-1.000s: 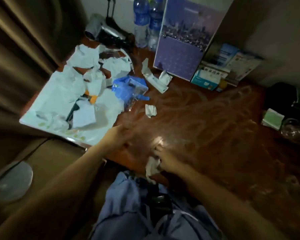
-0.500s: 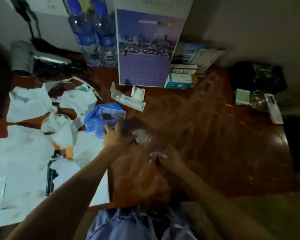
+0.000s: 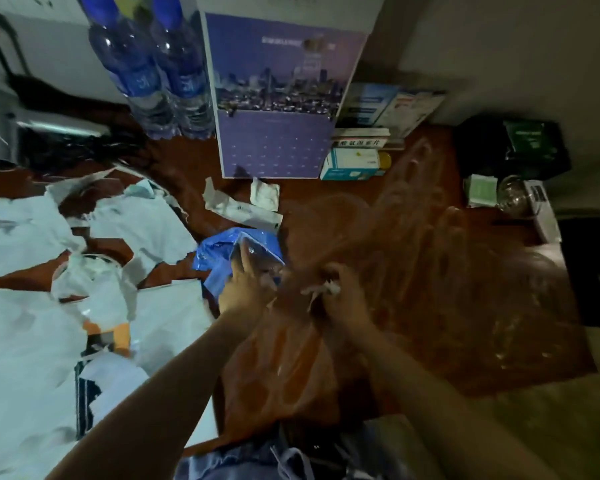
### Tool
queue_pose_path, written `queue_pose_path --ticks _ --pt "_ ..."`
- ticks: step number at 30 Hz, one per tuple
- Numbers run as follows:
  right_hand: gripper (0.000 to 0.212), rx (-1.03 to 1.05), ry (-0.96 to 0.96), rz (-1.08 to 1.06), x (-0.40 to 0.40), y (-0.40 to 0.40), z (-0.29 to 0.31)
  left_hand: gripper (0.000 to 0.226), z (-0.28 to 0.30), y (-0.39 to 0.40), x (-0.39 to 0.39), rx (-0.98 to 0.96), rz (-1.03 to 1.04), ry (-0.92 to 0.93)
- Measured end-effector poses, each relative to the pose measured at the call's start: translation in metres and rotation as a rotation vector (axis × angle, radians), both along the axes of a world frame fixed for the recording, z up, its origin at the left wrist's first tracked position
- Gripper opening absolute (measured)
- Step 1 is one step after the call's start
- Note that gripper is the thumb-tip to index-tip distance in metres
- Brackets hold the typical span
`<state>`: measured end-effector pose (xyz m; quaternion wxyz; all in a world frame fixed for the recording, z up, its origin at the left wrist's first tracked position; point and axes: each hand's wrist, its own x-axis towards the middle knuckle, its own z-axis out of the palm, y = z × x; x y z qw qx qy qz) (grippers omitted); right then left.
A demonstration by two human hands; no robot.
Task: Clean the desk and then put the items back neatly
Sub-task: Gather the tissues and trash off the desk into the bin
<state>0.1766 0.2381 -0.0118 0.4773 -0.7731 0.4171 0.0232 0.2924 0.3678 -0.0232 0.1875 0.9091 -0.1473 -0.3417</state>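
Looks like room at home, dim light. Brown wood table (image 3: 430,289) by wall, with wall calendar (image 3: 278,98), two water bottles (image 3: 153,74), medicine boxes (image 3: 354,164), torn white papers (image 3: 25,334), hair dryer (image 3: 11,129).

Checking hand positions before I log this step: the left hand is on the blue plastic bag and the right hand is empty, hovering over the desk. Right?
Not quite. In the head view the left hand does rest on the blue plastic bag, but the right hand is not empty: its fingers pinch a small crumpled white tissue over the desk.
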Motion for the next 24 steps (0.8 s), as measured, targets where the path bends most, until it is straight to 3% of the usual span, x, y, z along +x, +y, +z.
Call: queue_pose_path --ticks 5,8,11,15,19,23,24 --pt "0.060 0.011 0.078 0.177 0.054 -0.020 0.005 0.072 -0.003 0.001 0.003 -0.001 -0.008 0.029" --pt "0.076 -0.132 0.120 0.303 0.104 -0.025 0.003 0.055 0.006 0.004 0.010 -0.047 0.001 0.010" --pt "0.079 -0.117 0.050 0.360 0.148 -0.019 -0.003 0.031 0.009 0.009 0.028 0.008 0.009 -0.058" --pt "0.080 -0.045 0.013 0.386 0.170 -0.014 -0.007 0.030 0.009 0.030 0.050 -0.014 0.019 -0.057" --pt "0.058 -0.172 0.046 0.418 0.167 -0.013 -0.013 0.057 0.020 0.039 0.060 -0.042 0.033 -0.083" --pt "0.012 -0.162 0.101 0.301 0.156 -0.015 -0.018 0.023 0.027 0.038 0.067 -0.092 0.140 -0.043" --pt "0.012 -0.153 0.114 0.278 0.152 -0.015 -0.017 0.020 0.030 0.037 0.068 -0.119 0.151 -0.052"
